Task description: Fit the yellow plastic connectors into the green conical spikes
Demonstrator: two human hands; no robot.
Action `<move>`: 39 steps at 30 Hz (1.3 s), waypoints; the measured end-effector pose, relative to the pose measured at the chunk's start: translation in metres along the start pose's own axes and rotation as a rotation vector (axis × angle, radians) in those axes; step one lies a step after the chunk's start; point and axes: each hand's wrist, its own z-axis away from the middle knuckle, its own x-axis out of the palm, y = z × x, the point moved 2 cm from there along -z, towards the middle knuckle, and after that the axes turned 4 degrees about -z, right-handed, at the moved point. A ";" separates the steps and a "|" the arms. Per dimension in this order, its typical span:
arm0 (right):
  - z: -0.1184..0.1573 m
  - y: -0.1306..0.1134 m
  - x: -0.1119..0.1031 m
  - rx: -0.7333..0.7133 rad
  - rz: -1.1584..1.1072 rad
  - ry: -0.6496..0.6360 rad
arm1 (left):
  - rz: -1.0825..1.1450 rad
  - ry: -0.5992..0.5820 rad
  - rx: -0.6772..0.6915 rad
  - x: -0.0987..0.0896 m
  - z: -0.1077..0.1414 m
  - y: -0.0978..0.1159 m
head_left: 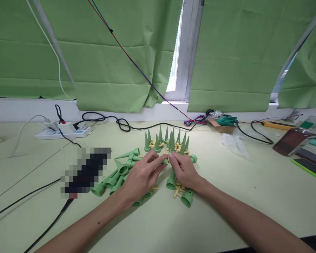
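Observation:
Both hands meet over the middle of the pile. My left hand [144, 172] is closed on a green plastic spike [165, 161], of which only a small part shows between the fingers. Thumb and fingers pinched, my right hand [183, 169] grips a small yellow plastic valve [169, 157] against that part; the fingers largely cover it. Behind the hands, several green cone spikes [157, 144] stand point up with yellow valves among them. Loose green spikes [116, 180] lie around my left hand. Beneath my right wrist are more spikes [187, 198] and yellow T-shaped valves [177, 192].
A blurred-out dark object [88, 170] with a cable lies at left. Behind it sits a white power strip [64, 131]. Black cable [147, 127] runs along the wall. To the right are a cardboard box [221, 126], plastic bag [235, 144], brown bottle [292, 141] and green-edged phone [312, 169].

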 end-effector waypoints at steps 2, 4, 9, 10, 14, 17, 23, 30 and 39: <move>0.000 0.000 -0.001 -0.016 0.016 -0.001 | -0.034 -0.004 0.007 0.000 0.000 0.001; -0.001 0.000 -0.001 -0.031 0.027 -0.008 | -0.071 -0.011 0.017 0.000 -0.001 0.003; -0.003 0.001 -0.001 -0.053 0.031 -0.020 | -0.118 -0.039 0.030 -0.001 -0.002 0.005; -0.004 0.001 -0.001 -0.051 0.027 -0.020 | -0.126 -0.038 0.033 -0.002 -0.002 0.005; -0.007 0.001 0.002 0.001 -0.048 -0.027 | -0.202 -0.008 0.058 -0.004 -0.004 0.007; -0.011 0.000 0.002 0.049 -0.116 -0.040 | -0.245 0.009 0.074 -0.005 -0.006 0.003; -0.015 0.002 -0.003 0.027 -0.105 -0.075 | -0.316 0.017 0.199 -0.006 -0.011 -0.008; -0.007 0.007 -0.011 -0.087 -0.003 -0.099 | -0.362 -0.048 0.328 -0.005 -0.013 -0.012; 0.005 0.015 -0.013 -0.327 0.198 -0.089 | -0.055 -0.120 0.103 -0.007 -0.003 -0.010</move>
